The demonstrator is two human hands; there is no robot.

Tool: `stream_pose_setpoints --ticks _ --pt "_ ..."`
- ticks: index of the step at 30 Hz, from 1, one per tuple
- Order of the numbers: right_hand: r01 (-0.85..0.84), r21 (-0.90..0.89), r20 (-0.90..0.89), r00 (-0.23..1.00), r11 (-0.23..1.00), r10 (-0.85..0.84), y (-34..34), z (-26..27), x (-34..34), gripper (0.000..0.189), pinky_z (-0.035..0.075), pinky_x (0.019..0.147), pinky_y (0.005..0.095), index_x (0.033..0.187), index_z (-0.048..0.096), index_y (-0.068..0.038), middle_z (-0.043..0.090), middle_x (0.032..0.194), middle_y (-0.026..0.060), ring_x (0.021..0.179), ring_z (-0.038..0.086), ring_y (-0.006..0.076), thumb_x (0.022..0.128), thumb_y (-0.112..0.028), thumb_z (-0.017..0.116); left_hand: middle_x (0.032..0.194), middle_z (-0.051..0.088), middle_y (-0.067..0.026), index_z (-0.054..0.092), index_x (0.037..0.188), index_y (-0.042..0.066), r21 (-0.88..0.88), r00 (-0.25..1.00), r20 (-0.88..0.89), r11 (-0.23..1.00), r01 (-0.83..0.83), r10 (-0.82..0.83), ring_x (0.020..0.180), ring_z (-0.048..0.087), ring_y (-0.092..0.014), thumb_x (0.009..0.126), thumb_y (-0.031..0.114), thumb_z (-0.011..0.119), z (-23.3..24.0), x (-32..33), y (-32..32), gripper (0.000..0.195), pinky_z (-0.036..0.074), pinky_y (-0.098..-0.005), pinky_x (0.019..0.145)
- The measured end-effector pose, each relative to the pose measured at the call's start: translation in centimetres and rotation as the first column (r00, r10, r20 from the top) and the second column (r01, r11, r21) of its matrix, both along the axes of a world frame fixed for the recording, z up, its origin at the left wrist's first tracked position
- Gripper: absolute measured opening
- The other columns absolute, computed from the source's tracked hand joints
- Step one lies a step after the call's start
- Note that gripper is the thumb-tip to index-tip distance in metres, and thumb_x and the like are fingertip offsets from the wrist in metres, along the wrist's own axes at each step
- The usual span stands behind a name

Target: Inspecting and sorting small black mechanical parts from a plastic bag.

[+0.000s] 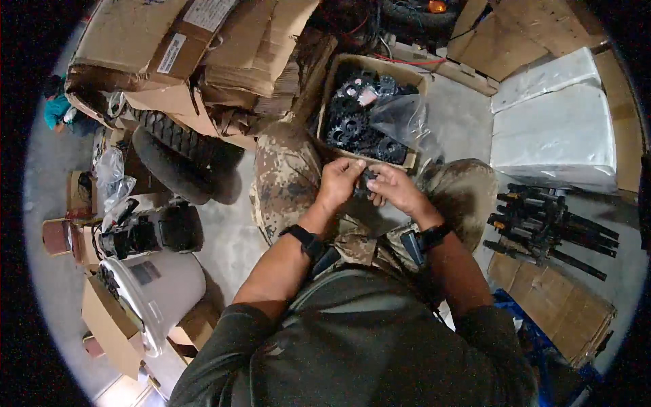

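Note:
Between my knees, my left hand point(342, 179) and my right hand point(394, 187) meet near the close edge of an open cardboard box point(374, 63). A small dark part point(367, 177) shows between the fingers; its exact kind is too small to tell. My right fingers are curled on it, while the left thumb and forefinger are pinched beside it, and whether they grip it cannot be told. Black toothed plastic or metal parts point(351, 127) fill the box, with a clear plastic bag point(399, 119) lying over their right side.
On the left are large cardboard boxes point(127, 35), a tire point(170, 163) and a white bucket point(173, 290) on its side. To the right stand a white wrapped block point(554, 132), black tubular parts point(539, 224) and flattened cardboard point(554, 305). A person point(57, 109) is at the far left.

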State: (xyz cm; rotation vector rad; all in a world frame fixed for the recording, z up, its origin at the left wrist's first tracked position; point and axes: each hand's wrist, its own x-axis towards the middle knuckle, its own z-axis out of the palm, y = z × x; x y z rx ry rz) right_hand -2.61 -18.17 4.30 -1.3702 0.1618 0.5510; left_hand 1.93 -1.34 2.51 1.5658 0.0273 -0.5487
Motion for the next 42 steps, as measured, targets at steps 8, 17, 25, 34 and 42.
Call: stream_pose_setpoints --ticks 8,17,25,34,42 --pt "-0.026 -0.005 0.012 1.0 1.0 0.026 0.3 -0.8 0.1 0.048 0.048 0.054 0.0252 0.123 0.039 0.008 0.057 0.077 0.0068 0.064 0.058 0.0124 0.087 -0.014 0.06 0.068 0.056 0.0033 0.064 0.081 0.001 -0.055 0.998 -0.042 0.998 -0.04 0.038 0.061 0.046 -0.005 0.088 0.022 0.061 -1.4 0.0 0.3 0.022 0.039 -0.023 0.055" --pt "0.014 0.046 -0.073 0.997 0.999 -0.011 0.7 -0.2 0.8 0.044 0.048 0.05 0.0254 0.12 0.039 0.007 0.058 0.075 0.0076 0.061 0.058 0.0128 0.087 -0.014 0.06 0.074 0.059 0.0027 0.064 0.084 0.0 -0.037 0.992 -0.065 0.993 -0.109 0.106 0.067 0.048 -0.006 0.087 0.018 0.061 -0.6 0.1 0.0 0.018 0.042 -0.0245 0.061" --pt "0.011 -0.005 -0.006 1.0 1.0 -0.011 1.0 -1.1 1.4 0.038 0.047 0.05 0.0257 0.119 0.044 0.0 0.057 0.075 0.0052 0.059 0.056 0.0118 0.087 -0.014 0.059 0.075 0.059 0.0009 0.063 0.085 -0.001 -0.034 0.982 -0.044 0.982 -0.186 0.184 0.069 0.049 -0.007 0.087 0.018 0.061 -0.1 0.7 -0.7 0.019 0.042 -0.0249 0.062" --pt "0.271 -0.029 0.0 0.963 0.962 -0.271 0.5 0.4 2.5 0.038 0.044 0.056 0.0233 0.116 0.049 -0.001 0.057 0.081 0.0031 0.065 0.053 0.0093 0.086 -0.021 0.062 0.08 0.062 -0.0041 0.058 0.102 -0.002 -0.155 0.958 0.011 0.947 -0.28 0.285 0.067 0.054 -0.01 0.09 0.014 0.057 -0.4 0.4 -1.1 0.02 0.044 -0.0238 0.062" --pt "0.125 -0.119 0.039 0.992 0.985 -0.121 -0.5 -1.8 1.5 0.026 0.047 0.059 0.0264 0.101 0.058 0.0 0.062 0.086 0.0036 0.07 0.057 0.0094 0.081 -0.016 0.066 0.086 0.062 -0.0097 0.048 0.106 0.002 -0.334 0.94 -0.261 0.893 -0.302 0.22 0.066 0.062 -0.017 0.089 0.008 0.055 1.3 0.2 -0.9 0.02 0.051 -0.029 0.051"
